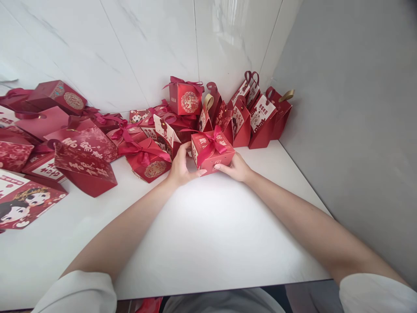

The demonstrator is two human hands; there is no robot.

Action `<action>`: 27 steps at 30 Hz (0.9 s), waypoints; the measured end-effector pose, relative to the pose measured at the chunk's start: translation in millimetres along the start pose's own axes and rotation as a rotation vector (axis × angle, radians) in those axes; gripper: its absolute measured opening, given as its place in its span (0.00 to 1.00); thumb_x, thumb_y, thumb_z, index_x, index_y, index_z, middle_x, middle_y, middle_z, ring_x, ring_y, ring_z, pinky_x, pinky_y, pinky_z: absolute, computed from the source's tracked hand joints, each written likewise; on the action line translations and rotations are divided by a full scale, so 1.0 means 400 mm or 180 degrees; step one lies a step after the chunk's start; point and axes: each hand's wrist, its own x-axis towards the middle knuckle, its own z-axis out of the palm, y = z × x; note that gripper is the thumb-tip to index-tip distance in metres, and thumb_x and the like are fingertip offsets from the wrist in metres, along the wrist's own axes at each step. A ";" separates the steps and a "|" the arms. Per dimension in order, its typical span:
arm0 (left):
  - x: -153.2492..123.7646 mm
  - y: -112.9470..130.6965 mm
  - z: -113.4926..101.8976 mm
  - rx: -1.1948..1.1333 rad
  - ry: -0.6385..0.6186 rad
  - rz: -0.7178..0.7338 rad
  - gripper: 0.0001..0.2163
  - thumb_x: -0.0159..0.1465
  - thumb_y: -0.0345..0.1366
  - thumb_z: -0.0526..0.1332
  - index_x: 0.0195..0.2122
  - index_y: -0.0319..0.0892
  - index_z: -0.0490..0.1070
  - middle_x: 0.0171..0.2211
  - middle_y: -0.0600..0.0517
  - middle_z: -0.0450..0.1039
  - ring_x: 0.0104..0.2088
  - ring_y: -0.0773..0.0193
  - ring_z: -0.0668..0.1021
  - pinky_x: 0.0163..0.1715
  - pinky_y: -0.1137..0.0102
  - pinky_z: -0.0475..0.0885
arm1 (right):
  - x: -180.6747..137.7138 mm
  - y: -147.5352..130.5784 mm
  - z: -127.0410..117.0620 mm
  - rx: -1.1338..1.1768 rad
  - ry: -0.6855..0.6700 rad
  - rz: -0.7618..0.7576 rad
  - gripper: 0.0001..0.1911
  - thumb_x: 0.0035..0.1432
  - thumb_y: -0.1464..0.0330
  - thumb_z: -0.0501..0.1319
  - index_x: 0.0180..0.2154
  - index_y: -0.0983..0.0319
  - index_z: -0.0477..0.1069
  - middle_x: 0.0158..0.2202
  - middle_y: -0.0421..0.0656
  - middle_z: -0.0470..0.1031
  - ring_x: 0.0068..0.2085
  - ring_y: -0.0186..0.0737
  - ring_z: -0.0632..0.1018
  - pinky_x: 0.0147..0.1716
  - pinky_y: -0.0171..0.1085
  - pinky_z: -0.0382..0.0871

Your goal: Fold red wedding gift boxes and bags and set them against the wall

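A red gift box (210,160) with a dark pink ribbon bow on its lid is between my two hands, close to the row of bags at the back of the white table. My right hand (237,168) grips its right side, the thumb pressed on the front face. At the left, my left hand (182,167) curves around the box, its thumb along the lower front edge and its fingertips hidden behind the left side. Just left of that hand sits another bow-tied red box (148,163) with a round gold emblem.
Red handled gift bags (260,119) stand in a row at the back right. A square red box (185,99) rests on top of others against the tiled wall (156,48). Many red boxes (86,165) crowd the left side. A grey panel (352,108) borders the table (208,234) on the right.
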 end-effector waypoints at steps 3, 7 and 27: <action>0.004 0.005 0.000 -0.0064 -0.0075 -0.0118 0.45 0.49 0.58 0.73 0.61 0.41 0.59 0.58 0.36 0.70 0.56 0.42 0.77 0.47 0.54 0.78 | 0.003 0.001 0.000 0.0209 0.0095 0.0190 0.36 0.57 0.45 0.66 0.58 0.60 0.68 0.55 0.52 0.78 0.57 0.59 0.78 0.54 0.56 0.75; 0.007 0.011 -0.001 -0.0087 -0.0095 -0.0182 0.45 0.49 0.59 0.73 0.61 0.40 0.59 0.58 0.35 0.70 0.56 0.43 0.77 0.45 0.57 0.78 | 0.004 0.001 0.000 0.0309 0.0074 0.0266 0.35 0.57 0.46 0.67 0.58 0.60 0.68 0.58 0.53 0.77 0.57 0.58 0.79 0.56 0.55 0.74; 0.025 0.058 -0.049 -0.0307 -0.0963 -0.0376 0.48 0.46 0.45 0.78 0.68 0.51 0.59 0.60 0.41 0.73 0.58 0.39 0.78 0.55 0.44 0.77 | -0.005 -0.001 -0.023 -0.0322 0.0344 -0.0347 0.73 0.39 0.39 0.73 0.74 0.47 0.32 0.68 0.55 0.53 0.68 0.67 0.63 0.61 0.65 0.68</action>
